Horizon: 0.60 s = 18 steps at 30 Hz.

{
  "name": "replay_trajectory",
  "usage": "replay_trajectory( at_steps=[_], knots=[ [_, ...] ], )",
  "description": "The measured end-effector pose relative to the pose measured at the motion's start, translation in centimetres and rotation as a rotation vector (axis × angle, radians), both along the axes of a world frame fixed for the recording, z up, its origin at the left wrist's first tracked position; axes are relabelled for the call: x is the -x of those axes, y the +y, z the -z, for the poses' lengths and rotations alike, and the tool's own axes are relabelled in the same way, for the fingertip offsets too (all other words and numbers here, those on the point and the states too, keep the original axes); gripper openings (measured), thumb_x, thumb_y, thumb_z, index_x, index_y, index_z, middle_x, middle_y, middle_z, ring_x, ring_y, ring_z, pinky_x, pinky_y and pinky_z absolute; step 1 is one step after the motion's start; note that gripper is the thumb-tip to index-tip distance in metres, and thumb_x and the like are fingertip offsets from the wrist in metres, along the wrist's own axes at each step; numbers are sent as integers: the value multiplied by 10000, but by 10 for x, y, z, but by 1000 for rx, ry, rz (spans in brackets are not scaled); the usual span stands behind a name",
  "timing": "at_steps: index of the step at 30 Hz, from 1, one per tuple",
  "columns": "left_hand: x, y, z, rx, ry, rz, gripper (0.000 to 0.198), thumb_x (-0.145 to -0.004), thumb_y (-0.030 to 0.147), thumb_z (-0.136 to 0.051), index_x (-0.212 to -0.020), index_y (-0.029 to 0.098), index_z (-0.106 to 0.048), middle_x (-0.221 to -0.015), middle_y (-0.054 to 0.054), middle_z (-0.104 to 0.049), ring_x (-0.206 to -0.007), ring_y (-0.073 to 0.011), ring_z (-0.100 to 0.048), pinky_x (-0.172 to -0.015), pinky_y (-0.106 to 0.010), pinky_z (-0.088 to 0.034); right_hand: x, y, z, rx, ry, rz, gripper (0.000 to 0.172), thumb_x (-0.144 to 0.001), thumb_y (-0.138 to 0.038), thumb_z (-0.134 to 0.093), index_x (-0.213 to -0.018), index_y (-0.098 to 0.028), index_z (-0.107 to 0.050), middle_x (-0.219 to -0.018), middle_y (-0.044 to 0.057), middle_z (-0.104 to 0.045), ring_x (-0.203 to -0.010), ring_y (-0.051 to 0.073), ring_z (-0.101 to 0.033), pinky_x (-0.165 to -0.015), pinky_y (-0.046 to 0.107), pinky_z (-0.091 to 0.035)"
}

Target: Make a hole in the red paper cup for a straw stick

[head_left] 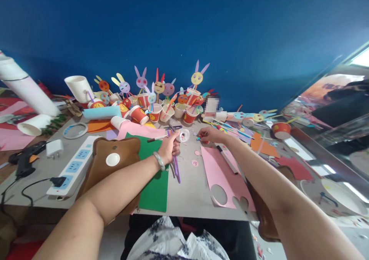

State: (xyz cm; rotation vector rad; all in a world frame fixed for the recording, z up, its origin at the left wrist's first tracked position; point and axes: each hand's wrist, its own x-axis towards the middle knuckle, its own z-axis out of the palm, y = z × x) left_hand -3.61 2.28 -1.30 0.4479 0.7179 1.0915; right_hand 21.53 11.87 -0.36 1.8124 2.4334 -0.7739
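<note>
My left hand [169, 147], with a pale bangle [159, 161] at the wrist, is closed on the edge of a small roll of clear tape [183, 135]. Purple sticks [177, 171] run beneath this hand; whether the fingers touch them I cannot tell. My right hand [211, 134] pinches a tiny blue piece [198, 139] just to the right of the tape. Below the hands, two small pink paper discs [195, 162] lie on the grey table. A brown-capped pen [157, 138] lies to the left of my left hand.
Paper cups with rabbit-faced figures [196, 78] crowd the back by the blue wall. Green paper [155, 175] and a brown pouch [112, 175] lie left, beside a power strip [73, 164] and glue gun [27, 160]. Pink cut-out paper [219, 175] bears a grey marker [227, 160].
</note>
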Motion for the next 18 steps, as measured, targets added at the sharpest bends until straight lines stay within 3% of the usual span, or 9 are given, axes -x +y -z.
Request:
replay_trajectory(
  at_steps=[4, 9, 13, 16, 18],
  knots=[
    [0, 0, 0, 8, 2, 0, 513, -738, 477, -729, -582, 214, -317, -403, 133, -196, -311, -10, -148, -330, -161, -92, 8, -6, 4, 6, 4, 47, 48, -670, -183, -653, -716, -176, -664, -617, 1, -700, -638, 168, -683, -641, 230, -511],
    [0, -1, -2, -3, 14, -16, 468, -747, 460, -720, -596, 204, -359, -397, 134, -205, -313, -10, -135, -328, -158, -87, 14, -23, 1, -17, 14, 117, 40, -669, -181, -624, -705, -181, -606, -618, 18, -704, -615, 176, -681, -583, 227, -505],
    [2, -2, -6, 2, 16, -13, 445, -749, 466, -716, -616, 201, -384, -406, 138, -197, -312, -11, -138, -329, -156, -84, -15, -47, -37, -53, 34, 158, 49, -697, -234, -588, -707, -191, -568, -654, 65, -709, -612, 192, -665, -582, 262, -502],
    [3, -3, -7, 9, 28, -14, 436, -738, 452, -731, -634, 203, -389, -417, 140, -192, -315, -13, -146, -333, -158, -80, -68, -85, -77, -57, 45, 176, 98, -713, -298, -563, -667, -214, -545, -639, 90, -691, -585, 190, -642, -578, 293, -489],
    [3, -3, -7, 1, 30, -22, 446, -726, 440, -745, -636, 206, -376, -424, 140, -190, -321, -12, -148, -335, -160, -89, -113, -123, -95, -40, 22, 193, 160, -713, -372, -582, -641, -231, -558, -599, 109, -671, -541, 187, -620, -544, 312, -473]
  ],
)
